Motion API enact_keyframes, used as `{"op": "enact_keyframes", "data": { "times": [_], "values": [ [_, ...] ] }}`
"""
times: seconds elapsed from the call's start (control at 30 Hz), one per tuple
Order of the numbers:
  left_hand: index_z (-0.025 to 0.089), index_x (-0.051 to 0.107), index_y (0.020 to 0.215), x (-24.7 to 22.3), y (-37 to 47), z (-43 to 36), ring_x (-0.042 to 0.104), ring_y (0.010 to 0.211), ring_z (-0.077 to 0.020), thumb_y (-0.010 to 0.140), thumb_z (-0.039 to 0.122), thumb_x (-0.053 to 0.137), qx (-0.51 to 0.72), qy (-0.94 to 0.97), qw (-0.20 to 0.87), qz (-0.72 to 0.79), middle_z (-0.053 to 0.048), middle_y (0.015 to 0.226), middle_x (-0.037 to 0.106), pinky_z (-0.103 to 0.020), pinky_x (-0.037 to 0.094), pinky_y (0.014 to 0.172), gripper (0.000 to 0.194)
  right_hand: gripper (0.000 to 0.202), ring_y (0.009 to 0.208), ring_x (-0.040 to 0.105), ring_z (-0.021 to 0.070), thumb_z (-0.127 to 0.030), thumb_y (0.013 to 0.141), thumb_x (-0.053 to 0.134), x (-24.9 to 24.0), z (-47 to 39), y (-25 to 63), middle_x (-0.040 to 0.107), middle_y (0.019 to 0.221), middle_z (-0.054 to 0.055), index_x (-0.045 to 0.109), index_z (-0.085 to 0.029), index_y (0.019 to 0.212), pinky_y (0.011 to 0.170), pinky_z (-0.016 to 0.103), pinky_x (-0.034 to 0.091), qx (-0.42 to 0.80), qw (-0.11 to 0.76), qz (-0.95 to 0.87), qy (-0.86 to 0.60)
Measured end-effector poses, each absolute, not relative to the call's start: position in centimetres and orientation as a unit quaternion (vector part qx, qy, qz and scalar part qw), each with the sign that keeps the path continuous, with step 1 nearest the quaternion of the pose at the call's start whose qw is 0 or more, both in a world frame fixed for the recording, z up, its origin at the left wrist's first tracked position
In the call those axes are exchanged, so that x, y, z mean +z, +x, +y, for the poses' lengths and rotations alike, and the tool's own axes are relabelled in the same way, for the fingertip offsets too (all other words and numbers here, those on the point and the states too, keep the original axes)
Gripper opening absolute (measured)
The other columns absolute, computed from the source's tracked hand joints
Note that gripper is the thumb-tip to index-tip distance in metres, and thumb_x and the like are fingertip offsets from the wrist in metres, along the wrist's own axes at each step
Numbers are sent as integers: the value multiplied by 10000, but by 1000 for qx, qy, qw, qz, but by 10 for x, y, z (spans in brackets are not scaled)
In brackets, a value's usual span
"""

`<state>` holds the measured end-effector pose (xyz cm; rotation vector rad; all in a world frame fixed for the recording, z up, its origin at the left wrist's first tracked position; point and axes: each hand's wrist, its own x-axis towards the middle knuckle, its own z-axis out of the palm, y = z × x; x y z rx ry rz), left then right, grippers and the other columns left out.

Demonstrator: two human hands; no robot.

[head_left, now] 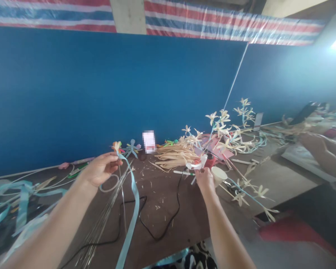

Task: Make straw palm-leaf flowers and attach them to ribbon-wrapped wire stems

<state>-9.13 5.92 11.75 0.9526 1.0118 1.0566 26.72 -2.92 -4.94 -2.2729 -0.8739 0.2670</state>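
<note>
My left hand (102,168) pinches a small artificial flower (117,146) with pale and orange petals, held up over the table's left side. A light-blue ribbon (134,190) hangs from the flower in a long strip toward the front edge. A thin wire stem also runs down below this hand. My right hand (205,179) reaches to the middle right, its fingers closed at a white curved thing (198,163) whose kind I cannot make out. Just right of these fingers stands a pale cup (218,175). A red object (210,160) lies behind them.
A bundle of thin wires (102,215) and a black cord (161,236) lie on the brown table (156,215). Pale strips (173,158) are piled behind. Finished-looking pale flower stems (221,129) stand at right. A co-worker's arm (317,153) is farther right. Blue ribbons (24,201) lie left.
</note>
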Motion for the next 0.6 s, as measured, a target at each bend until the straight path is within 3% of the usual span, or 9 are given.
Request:
{"op": "enact_keyframes", "data": {
  "times": [0.6],
  "values": [
    [105,574,676,97,-64,48,594,494,-126,622,-18,522,455,397,668,435,-38,526,595,-141,458,370,144,372,688,597,190,-427,676,498,-59,-22,267,625,774,73,493,-155,930,583,264,417,119,373,-321,-862]
  ]
}}
